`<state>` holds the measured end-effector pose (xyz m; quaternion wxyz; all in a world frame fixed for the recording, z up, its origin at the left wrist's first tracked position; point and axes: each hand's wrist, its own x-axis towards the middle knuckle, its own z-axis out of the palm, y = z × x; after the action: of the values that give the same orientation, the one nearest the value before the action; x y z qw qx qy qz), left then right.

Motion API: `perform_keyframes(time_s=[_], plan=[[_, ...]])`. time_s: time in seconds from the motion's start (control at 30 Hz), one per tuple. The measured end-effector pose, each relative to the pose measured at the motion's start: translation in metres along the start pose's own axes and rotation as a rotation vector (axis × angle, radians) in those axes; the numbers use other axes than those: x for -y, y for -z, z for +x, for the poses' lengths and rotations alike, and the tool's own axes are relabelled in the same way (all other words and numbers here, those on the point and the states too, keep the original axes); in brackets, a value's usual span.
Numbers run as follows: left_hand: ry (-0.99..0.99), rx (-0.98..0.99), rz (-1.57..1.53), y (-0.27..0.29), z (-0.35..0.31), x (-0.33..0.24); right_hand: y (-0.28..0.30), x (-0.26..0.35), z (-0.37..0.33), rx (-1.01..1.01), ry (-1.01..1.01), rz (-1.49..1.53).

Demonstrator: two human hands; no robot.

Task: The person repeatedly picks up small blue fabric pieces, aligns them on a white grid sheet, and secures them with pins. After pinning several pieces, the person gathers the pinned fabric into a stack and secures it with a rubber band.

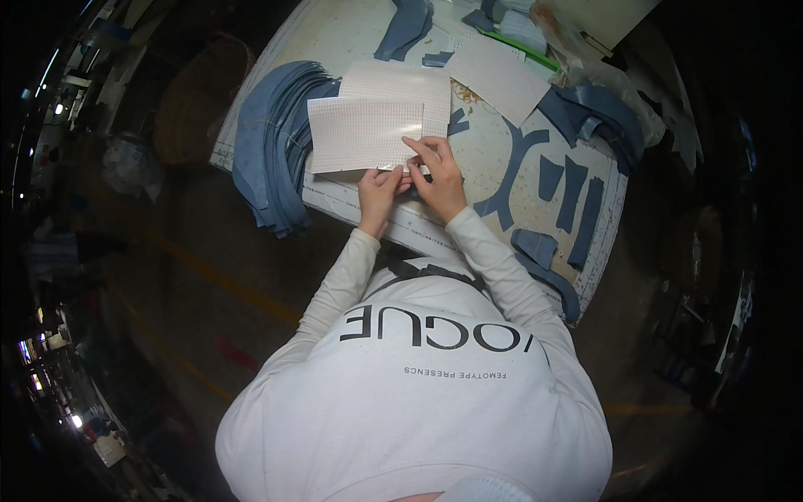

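At the near edge of a white-topped table (335, 33), a person in white sleeves draws both hands together; the left hand (379, 198) has thumb and fingers closed at the near edge of a white, finely gridded rectangular sheet (360, 134), while the right hand (441, 179), fingers bent and partly spread, meets its near right corner; whether either truly pinches the sheet cannot be told; the sheet stretches leftward and away from the hands, long axis running left to right, the right hand nearer its right edge; left of it curves a thick bundle of blue fabric pieces (269, 142); a second gridded white sheet (393, 79) lies just beyond.
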<state>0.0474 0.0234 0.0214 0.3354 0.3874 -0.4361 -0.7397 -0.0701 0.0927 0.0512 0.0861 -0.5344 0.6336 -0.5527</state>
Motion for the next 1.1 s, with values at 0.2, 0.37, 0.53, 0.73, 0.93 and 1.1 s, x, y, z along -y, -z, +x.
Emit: perform_keyframes(time_s=[0.2, 0.37, 0.53, 0.73, 0.93, 1.1], plan=[[0.030, 0.018, -0.018, 0.001, 0.001, 0.000, -0.002, -0.002, -0.002, 0.097, 0.049, -0.121], [-0.020, 0.027, 0.009, 0.001, 0.002, 0.005, -0.003, -0.003, -0.003, 0.105, 0.018, -0.082], [-0.058, 0.024, 0.029, -0.002, 0.000, 0.004, -0.004, -0.002, -0.002, 0.040, 0.011, -0.067], [-0.077, 0.017, 0.045, -0.003, 0.000, 0.004, -0.003, -0.001, -0.002, 0.064, 0.019, -0.052], [-0.022, 0.005, 0.092, -0.002, 0.000, 0.009, -0.002, 0.000, -0.003, 0.088, 0.029, -0.096], [0.015, 0.011, 0.054, 0.000, -0.001, 0.010, 0.003, 0.003, 0.000, 0.026, -0.090, 0.062]])
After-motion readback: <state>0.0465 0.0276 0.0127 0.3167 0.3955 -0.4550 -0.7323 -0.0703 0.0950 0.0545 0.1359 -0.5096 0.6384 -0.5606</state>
